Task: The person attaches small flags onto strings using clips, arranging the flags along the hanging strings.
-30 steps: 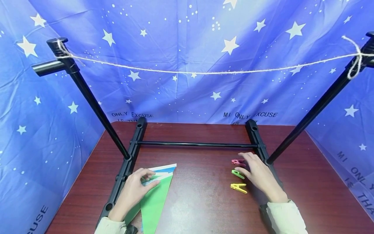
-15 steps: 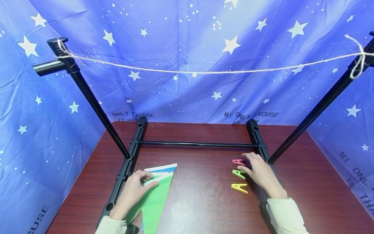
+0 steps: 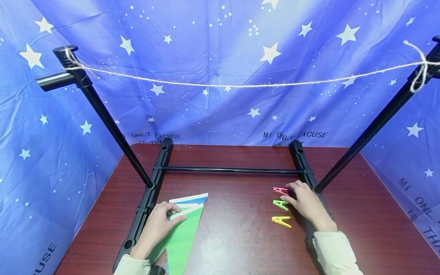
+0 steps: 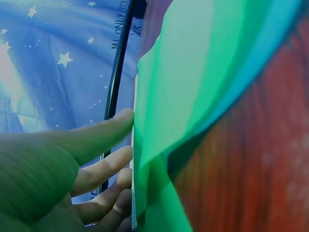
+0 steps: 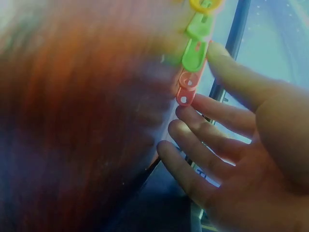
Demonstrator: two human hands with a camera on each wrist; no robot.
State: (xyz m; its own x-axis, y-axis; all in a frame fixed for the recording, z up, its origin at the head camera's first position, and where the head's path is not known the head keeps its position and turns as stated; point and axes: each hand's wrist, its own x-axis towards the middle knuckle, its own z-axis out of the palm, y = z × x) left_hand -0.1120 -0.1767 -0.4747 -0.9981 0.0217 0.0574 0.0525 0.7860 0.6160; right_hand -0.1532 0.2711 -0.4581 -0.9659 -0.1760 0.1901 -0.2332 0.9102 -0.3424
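My left hand (image 3: 159,219) rests at the white-edged top of a green pennant (image 3: 185,235), with a blue pennant (image 3: 194,199) partly beneath it. In the left wrist view, the thumb and fingers touch the edge of the green cloth (image 4: 178,87), loosely bent and spread apart. My right hand (image 3: 306,204) lies beside three small plastic clothespins in a column: pink (image 3: 279,190), green (image 3: 280,204) and yellow (image 3: 281,221). The right wrist view has the thumb beside the green clothespin (image 5: 194,55) and extended fingers at the end of the pink clothespin (image 5: 185,94).
A black frame straddles the dark red table (image 3: 237,229), with a low crossbar (image 3: 230,170) at the back. Between its left post (image 3: 110,122) and right post (image 3: 371,126) a white string (image 3: 233,86) hangs slightly slack. Blue star-printed cloth (image 3: 213,46) surrounds the table.
The green clothespin has turned slightly, its open legs showing more plainly, and my right hand has shifted a little to the right. My left hand stays nearly still on the pennants.
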